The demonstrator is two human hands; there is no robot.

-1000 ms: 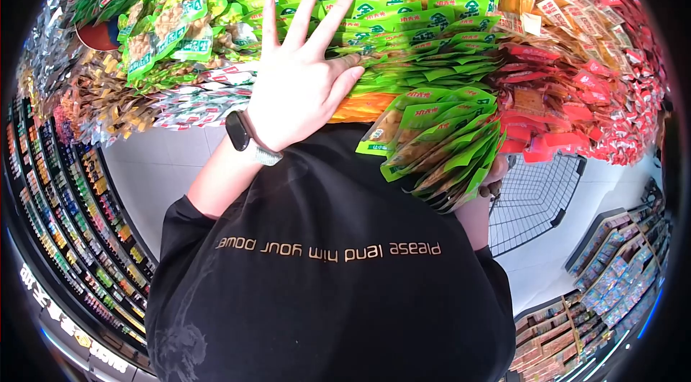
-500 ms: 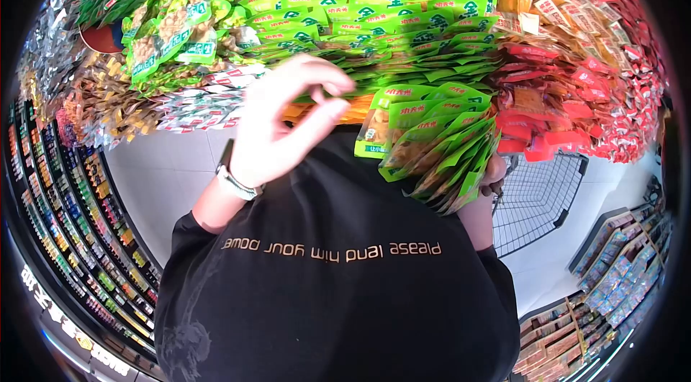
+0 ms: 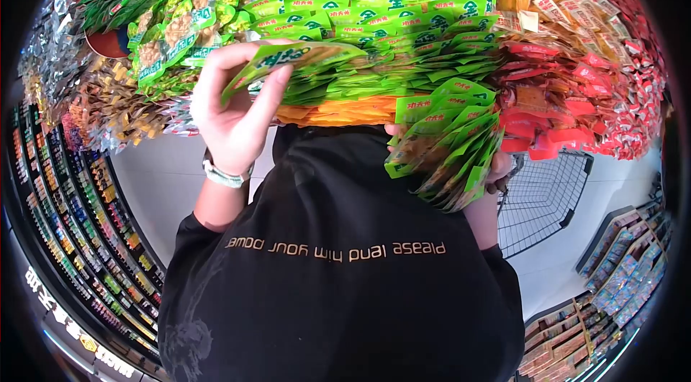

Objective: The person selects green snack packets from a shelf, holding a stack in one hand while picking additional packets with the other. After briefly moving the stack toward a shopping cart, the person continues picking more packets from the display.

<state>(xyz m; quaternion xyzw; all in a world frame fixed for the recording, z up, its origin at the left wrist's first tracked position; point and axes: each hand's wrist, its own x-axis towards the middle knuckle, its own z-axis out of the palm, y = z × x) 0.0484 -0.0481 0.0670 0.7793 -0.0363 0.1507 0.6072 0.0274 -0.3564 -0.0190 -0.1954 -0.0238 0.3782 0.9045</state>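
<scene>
My left hand (image 3: pixel 234 119) is closed on a green snack packet (image 3: pixel 299 58), pinched between thumb and fingers. It is tilted above the front of the display of green packets (image 3: pixel 389 1). On the other side, my right hand (image 3: pixel 500 166) grips a fanned bundle of green snack packets (image 3: pixel 446 141) in front of my chest. That hand is mostly hidden behind the bundle; some fingers show at its edges. Orange packets (image 3: pixel 338 110) lie under the green rows, between my hands.
Red packets (image 3: pixel 554 108) fill the display on the right, and green bags of a nut-like snack (image 3: pixel 180 22) lie at the left. A black wire shopping cart (image 3: pixel 543 195) stands by my right side. Stocked shelves (image 3: pixel 79 216) curve along the left; more racks (image 3: pixel 626 267) stand at lower right.
My left hand was bare with its fingers curled; now it holds a green packet and has shifted left. The bundle in my right hand has lost its front left packet.
</scene>
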